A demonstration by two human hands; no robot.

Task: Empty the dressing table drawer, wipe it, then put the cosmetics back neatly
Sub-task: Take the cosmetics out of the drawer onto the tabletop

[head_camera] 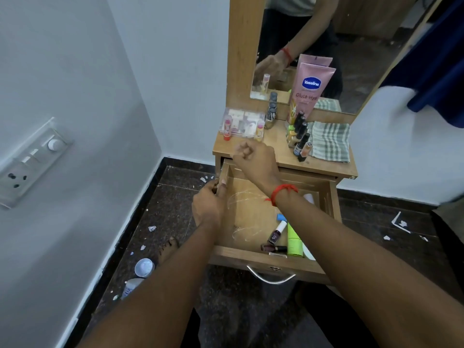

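"Head view: where's the left hand [209, 204]?"

"I've got it gripping the left wall of the open drawer [251, 257], thumb over the rim, toward the back corner."

"And the right hand [253, 159]?"

"Up at the front edge of the bench [326, 169], fingers curled. It's blurred, so I cannot tell whether it holds anything. A nail polish [275, 234], a green tube [293, 243] and a lipstick [273, 248] lie in the drawer's near right corner, well apart from both hands."
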